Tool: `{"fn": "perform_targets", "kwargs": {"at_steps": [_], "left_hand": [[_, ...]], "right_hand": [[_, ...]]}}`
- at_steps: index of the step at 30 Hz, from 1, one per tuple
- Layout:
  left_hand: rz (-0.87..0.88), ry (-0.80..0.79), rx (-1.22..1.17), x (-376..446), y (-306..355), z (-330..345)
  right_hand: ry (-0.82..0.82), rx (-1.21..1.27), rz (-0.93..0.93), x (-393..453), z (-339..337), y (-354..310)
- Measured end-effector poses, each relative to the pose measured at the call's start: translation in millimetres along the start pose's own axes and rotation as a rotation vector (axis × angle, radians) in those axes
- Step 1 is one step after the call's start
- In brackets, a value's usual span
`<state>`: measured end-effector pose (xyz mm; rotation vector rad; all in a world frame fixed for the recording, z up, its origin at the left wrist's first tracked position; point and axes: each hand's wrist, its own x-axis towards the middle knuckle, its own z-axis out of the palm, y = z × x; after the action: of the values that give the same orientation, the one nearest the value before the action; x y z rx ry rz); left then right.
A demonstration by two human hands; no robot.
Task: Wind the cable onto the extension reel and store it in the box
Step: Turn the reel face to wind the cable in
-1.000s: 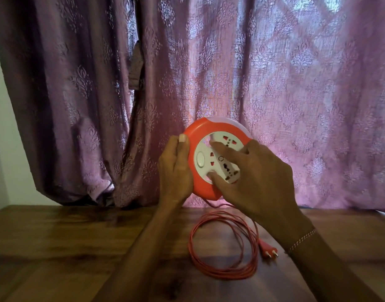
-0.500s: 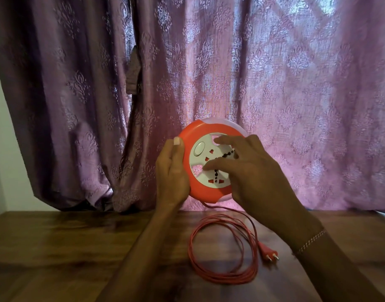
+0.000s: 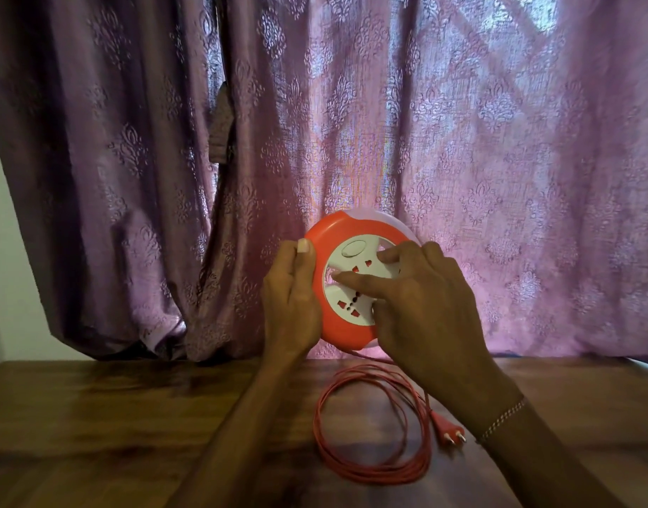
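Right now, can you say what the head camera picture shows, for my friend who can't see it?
Two hands hold an orange reel upright above a wooden table: the left hand grips its edge, the right hand's fingers press its white socket face. A loose orange cable and plug lie below, before a purple curtain.

A round extension reel of smooth orange plastic [image 3: 346, 326], faintly glossy along its rim, is seen with a matt white plastic socket face [image 3: 355, 284] set into it. A thin orange cable with a smooth plastic sheath [image 3: 370, 467] is laid in loops on a dark brown wooden table [image 3: 113, 416], whose grained surface is polished enough to give soft reflections. An orange plastic plug with two bright metal pins [image 3: 448, 430] is shown at the cable's end. A purple woven cloth curtain [image 3: 498, 159], embossed with a slightly shiny floral pattern, is lit from behind. A fine silvery metal chain bracelet [image 3: 502, 421] is worn at one wrist.
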<state>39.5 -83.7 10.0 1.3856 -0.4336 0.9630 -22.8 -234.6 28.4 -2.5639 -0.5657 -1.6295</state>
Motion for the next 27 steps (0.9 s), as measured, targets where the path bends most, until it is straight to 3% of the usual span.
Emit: {"fn": "perform_targets", "kwargs": {"at_steps": [16,22,27], "left_hand": [[-0.011,-0.006,-0.009,0.9,2.0,1.4],[-0.012,-0.018,-0.043,1.1,-1.1,1.4],[0.009,-0.027,-0.054,3.1,-2.0,0.5]], "right_hand": [[0.119,0.087,0.207,2.0,7.0,0.7],[0.188,0.145,-0.026,3.6,4.1,9.6],[-0.037,0.150,-0.232,4.3,-2.8,13.2]]}}
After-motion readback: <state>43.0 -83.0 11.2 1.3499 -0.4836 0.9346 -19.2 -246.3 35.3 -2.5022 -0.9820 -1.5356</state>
